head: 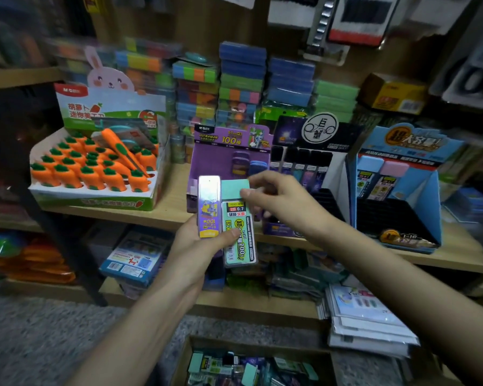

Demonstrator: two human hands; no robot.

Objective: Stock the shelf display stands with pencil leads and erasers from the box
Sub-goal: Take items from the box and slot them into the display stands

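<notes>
Over the stock box (262, 344), the left hand (198, 240) grips a purple case (209, 206) and a green case (239, 235) of leads, the right hand (279, 199) pinching the green top, likely bound for the blue stand (427, 190).

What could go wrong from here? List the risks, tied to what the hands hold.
1. The left hand holds the purple case and the green case side by side under one thumb. If the right hand, pinching the green case's top, pulls it free, the purple one may slip toward the box below.
2. The stands crowd together; the green case could land in the purple stand instead of the likelier blue stand.
</notes>
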